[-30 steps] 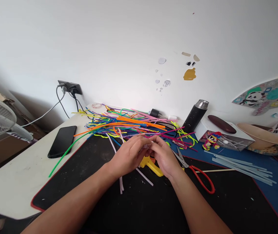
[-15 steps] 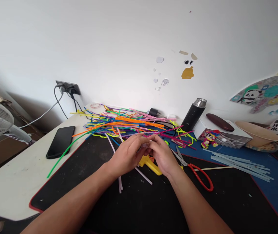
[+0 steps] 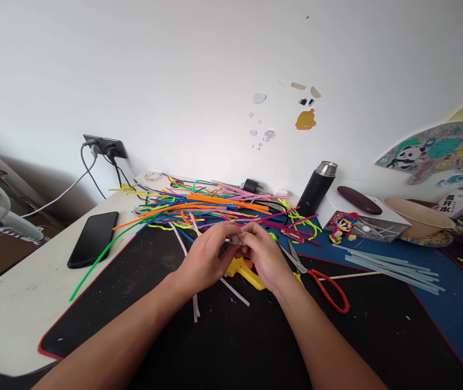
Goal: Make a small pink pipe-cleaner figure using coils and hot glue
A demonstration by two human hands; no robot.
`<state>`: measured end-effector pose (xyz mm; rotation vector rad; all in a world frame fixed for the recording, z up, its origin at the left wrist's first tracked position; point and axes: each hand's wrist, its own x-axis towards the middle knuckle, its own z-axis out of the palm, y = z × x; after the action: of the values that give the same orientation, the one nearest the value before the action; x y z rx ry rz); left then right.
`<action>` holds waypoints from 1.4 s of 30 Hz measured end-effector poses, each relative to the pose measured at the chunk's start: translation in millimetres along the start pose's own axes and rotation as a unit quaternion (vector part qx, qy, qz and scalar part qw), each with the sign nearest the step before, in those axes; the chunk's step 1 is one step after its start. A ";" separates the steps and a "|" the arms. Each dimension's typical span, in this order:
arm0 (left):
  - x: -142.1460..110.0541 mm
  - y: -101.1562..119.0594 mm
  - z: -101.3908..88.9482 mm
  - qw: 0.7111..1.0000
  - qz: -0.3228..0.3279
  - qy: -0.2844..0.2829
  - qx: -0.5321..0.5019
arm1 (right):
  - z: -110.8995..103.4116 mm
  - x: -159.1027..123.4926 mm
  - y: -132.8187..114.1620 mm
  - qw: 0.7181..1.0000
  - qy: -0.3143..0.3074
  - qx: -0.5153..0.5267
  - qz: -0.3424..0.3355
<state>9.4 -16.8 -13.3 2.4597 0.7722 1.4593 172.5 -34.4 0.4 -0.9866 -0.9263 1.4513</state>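
My left hand [image 3: 209, 252] and my right hand [image 3: 266, 254] meet above the black mat [image 3: 134, 309], fingertips pinched together. Between them is a small pale lilac pipe cleaner piece [image 3: 235, 239], mostly covered by the fingers. Right below the hands lies a yellow glue gun [image 3: 251, 276], its front part hidden. Loose lilac pipe cleaners [image 3: 235, 292] stick out on the mat below and left of the hands. Scissors with red handles [image 3: 329, 290] lie with blades apart, just right of my right hand.
Behind the hands spreads a heap of colourful pipe cleaners [image 3: 199, 203]. A black thermos [image 3: 316, 189] stands by a white box [image 3: 378, 219], with a small colourful figure [image 3: 343, 227] in front. Translucent glue sticks [image 3: 394, 268] lie right; a phone [image 3: 93, 238] lies left.
The whole view has shifted slightly, so things appear a little further left. Both hands stay together around the lilac piece, with only small finger movement.
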 end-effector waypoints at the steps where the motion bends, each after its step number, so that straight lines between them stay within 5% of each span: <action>1: -0.1 0.3 0.0 1.000 -0.004 0.002 0.000 | 0.0 0.1 0.3 1.000 0.000 0.000 -0.002; 19: -0.3 5.0 1.6 0.998 -0.040 -0.014 -0.038 | 0.5 3.3 8.3 1.000 0.019 0.023 -0.010; 30: -0.7 -7.7 3.9 0.975 -0.179 0.044 -0.128 | -0.7 0.3 2.1 0.999 -0.047 0.017 -0.002; 42: -2.0 -10.8 5.9 0.979 -0.163 0.006 -0.122 | -0.4 0.6 -0.2 0.999 -0.035 -0.004 -0.006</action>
<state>9.9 -8.0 -22.1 2.0334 0.8883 1.3572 172.9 -33.8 0.4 -0.9389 -0.9880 1.4811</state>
